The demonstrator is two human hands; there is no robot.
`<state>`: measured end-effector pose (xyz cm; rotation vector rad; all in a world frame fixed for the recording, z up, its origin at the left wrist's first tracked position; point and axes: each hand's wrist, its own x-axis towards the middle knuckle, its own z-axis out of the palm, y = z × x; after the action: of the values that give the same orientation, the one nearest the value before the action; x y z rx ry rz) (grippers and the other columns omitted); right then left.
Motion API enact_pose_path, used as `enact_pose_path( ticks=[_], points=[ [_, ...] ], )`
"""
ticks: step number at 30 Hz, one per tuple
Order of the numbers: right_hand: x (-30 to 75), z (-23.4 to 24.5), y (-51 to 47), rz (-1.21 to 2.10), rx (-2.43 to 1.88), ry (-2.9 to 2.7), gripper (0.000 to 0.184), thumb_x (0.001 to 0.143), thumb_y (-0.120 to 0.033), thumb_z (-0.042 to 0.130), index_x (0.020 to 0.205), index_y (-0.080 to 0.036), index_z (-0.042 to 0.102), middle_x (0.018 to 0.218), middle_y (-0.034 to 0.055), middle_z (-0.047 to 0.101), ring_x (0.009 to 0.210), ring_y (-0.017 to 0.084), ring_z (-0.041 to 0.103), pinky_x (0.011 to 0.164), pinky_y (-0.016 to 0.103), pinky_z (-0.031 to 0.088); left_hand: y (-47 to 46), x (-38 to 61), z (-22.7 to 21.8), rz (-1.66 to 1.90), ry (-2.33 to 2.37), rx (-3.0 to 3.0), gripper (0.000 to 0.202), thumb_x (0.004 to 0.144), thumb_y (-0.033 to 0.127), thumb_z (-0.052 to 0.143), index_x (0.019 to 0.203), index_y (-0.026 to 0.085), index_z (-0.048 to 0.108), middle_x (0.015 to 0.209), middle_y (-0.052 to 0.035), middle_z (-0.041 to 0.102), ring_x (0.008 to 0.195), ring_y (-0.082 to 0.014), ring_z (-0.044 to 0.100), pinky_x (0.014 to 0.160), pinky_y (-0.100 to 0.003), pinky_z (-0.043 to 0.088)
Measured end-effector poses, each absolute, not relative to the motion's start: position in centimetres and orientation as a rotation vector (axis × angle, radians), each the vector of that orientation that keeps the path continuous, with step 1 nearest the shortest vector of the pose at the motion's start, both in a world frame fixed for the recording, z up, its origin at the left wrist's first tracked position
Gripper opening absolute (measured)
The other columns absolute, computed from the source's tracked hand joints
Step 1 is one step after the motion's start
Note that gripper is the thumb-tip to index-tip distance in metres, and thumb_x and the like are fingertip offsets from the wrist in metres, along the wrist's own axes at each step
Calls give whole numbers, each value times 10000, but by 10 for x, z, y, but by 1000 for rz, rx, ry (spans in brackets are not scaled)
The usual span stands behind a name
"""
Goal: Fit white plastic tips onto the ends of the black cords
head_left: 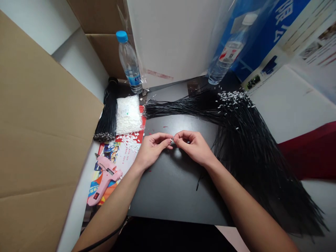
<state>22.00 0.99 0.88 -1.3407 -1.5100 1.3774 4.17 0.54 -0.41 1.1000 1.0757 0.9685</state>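
My left hand (154, 148) and my right hand (193, 147) meet at the middle of a black board (170, 196), fingertips pinching a tiny metal piece (172, 140) between them. Its exact shape is too small to tell. To the right of my right hand fans a large bundle of thin black wires (249, 157), with small white pieces (232, 98) at its far end. Loose white bits (130, 141) lie scattered left of my left hand, beyond a pink hot glue gun (106, 176).
A clear bag of white pieces (128, 115) lies beside a black wire bundle with metal ends (107, 117), on a colourful printed sheet (123, 157). Water bottles (129, 63) stand behind. Cardboard (44, 140) walls the left; red cloth (309, 150) lies right.
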Motion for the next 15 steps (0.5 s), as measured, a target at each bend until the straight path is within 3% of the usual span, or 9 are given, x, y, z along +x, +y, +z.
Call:
enact_pose_path(
  ticks=[15],
  points=[
    [213,4,8,1316,-1317,-1487,228,795,-373,619,786,-149,661,608,-30,558,537,73,429,531,216,346,7,45,-6,983,1058,1011,270,759,322,793,930,131,709,853,-37,742,636,-119,700,671,-256,578]
  ],
)
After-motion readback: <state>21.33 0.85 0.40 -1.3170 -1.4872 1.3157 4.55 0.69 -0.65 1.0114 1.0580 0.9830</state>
